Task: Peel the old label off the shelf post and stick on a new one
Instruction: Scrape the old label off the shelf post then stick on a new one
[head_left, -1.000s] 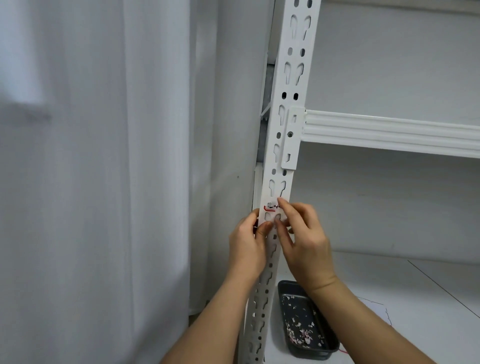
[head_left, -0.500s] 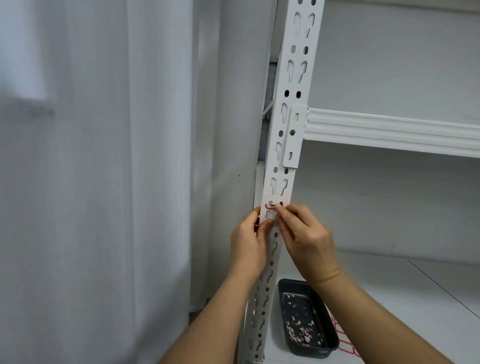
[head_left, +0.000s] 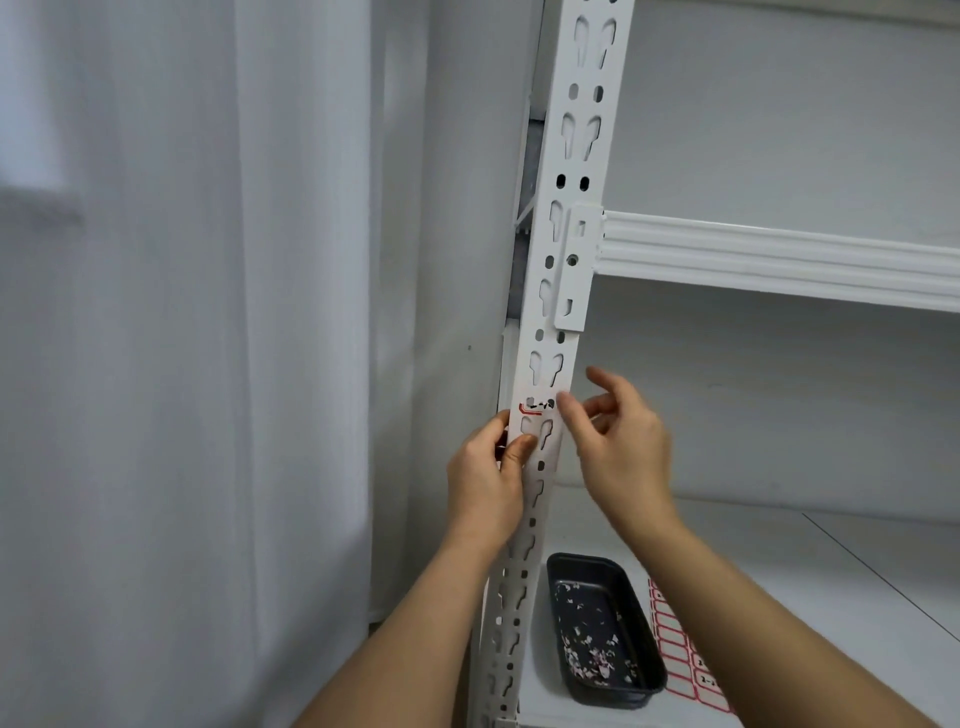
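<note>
beside a white curtain (head_left: 208, 364), the right hand (head_left: 618, 447) has lifted off the post (head_left: 566, 322), fingers loose; the left hand (head_left: 488, 478) pinches the post's edge, the label (head_left: 535, 415) now pressed on.

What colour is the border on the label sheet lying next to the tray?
Red borders round white labels on the label sheet, beside the dark tray; head view.

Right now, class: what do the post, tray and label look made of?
Post: probably painted steel, white with punched slots.
Tray: dark and matte, metal or plastic; unclear.
Label: thin paper, white with red edging, torn patchily.
</note>
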